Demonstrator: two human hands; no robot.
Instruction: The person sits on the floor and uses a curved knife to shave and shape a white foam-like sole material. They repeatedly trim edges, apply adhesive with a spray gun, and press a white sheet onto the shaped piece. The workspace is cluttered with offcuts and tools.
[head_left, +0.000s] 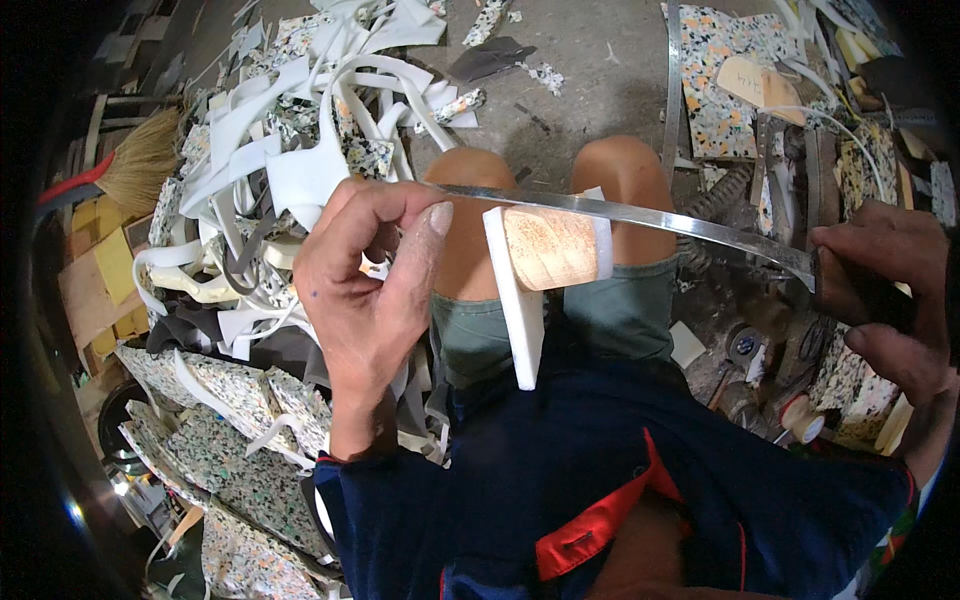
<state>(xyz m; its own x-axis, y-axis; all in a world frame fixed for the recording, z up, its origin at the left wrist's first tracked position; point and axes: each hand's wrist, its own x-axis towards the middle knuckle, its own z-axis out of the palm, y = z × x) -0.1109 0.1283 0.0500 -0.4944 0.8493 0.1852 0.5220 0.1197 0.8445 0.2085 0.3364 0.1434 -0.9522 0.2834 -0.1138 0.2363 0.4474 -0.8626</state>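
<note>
A long, thin, slightly curved metal blade [690, 225] stretches across in front of me, above my knees. My left hand [370, 270] pinches its far-left end between thumb and fingers. My right hand [895, 285] is closed round its dark handle [850, 290] at the right. Just below the blade is a light wooden block [557, 248] with rounded sides, located over the gap between my thighs. White foam lies against the block: a long strip [518, 310] on its left and a thin layer [603, 249] on its right. The blade passes over the block's upper edge; whether it touches cannot be told.
White foam offcuts [310, 175] pile up on the left, with speckled foam sheets [240, 470] below. A broom [140, 165] lies at far left. On the right are a speckled foam slab [715, 70], a wooden template [760, 88], a tape roll [743, 345] and a metal spring [715, 215].
</note>
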